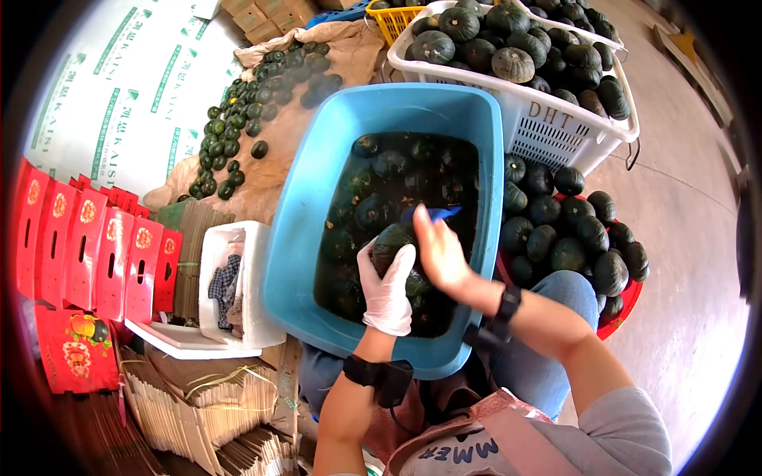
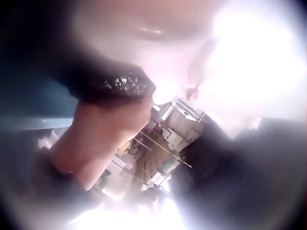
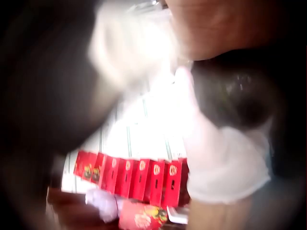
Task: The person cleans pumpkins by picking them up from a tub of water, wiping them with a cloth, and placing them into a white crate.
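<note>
We see the left hand (image 1: 386, 295) clamped round the squash (image 1: 389, 243) over the tub (image 1: 290, 287), the right hand (image 1: 441, 255) just to its right; whether those fingers grip the blue cloth (image 1: 448, 213), we cannot tell

We see the gloved left hand (image 3: 223, 163) gripping a dark squash (image 3: 235, 98), bare right hand (image 3: 223, 31) close by, red boxes (image 3: 139, 179) beyond.

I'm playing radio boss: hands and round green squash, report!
White-gloved left hand gripping round green squash. Bare right hand blurred beside it, at small blue item; grip unclear. Possible obstacle: other squash crowding blue plastic tub below.
</note>
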Motion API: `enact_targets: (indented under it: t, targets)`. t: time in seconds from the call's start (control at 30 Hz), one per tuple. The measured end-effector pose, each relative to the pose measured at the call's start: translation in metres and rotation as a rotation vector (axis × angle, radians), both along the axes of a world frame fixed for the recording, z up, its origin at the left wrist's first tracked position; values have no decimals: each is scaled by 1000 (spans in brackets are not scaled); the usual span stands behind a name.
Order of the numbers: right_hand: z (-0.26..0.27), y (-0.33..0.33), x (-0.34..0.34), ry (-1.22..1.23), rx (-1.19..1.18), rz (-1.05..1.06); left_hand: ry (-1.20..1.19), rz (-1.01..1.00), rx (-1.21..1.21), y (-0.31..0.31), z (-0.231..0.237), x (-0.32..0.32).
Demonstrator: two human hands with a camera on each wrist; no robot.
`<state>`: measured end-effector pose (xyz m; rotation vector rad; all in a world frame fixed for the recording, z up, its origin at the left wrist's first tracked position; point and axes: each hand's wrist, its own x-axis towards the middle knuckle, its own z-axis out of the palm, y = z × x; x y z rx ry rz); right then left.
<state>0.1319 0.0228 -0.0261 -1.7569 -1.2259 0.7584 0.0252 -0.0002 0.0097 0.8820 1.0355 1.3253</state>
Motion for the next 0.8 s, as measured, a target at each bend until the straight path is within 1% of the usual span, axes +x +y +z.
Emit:
enact_targets:
  t: [0.03,0.07,0.1,0.13,0.2,0.23,0.27,0.33,0.37,0.4,0.47,0.5,0.53,0.6,0.67,0.7,0.73,0.8]
  targets:
    - [9,-13,-8,-33,149,-11,20,19,18,-1,-4,3]
    - [21,-23,-10,-67,296,-21,-18,15,-27,-1,-7,2]
    - [28,-23,-3,-85,228,57,-45,17,-42,-3,-8,3]
    - [23,-23,7,-332,219,230,-69,18,-57,-5,-6,5]
    - [17,2,18,120,-109,105,68,-72,-24,-12,6,4]
    - [28,8,27,299,-275,57,59,-80,10,-14,10,4]
    - [17,13,26,397,-256,45,61,-84,7,-15,9,3]
    - [19,21,27,783,-281,36,-54,-90,-62,-14,10,1]
    - [2,32,30,1203,-396,-22,-93,-91,-68,-14,12,0]
    - [11,30,31,1338,-450,-50,-84,-91,-67,-14,12,-2]
    - [27,19,36,1607,-423,152,-234,-106,-71,-10,8,-4]
    - [28,15,30,1742,-360,206,-383,-185,-99,-6,7,-6]
    - [29,8,22,1750,-335,177,-554,-165,-110,-2,4,-1]
    - [33,-3,13,1814,-257,200,-592,-164,-118,5,-4,-2]
    - [23,-5,16,1910,-252,206,-345,-196,-38,11,-11,-9]
    - [23,-8,18,1883,-236,201,-199,-345,81,20,-10,-17]
    - [25,-14,20,1894,-251,216,-137,-298,59,21,-12,-20]
    - [23,-21,26,1830,-360,245,30,-333,7,12,-6,-29]
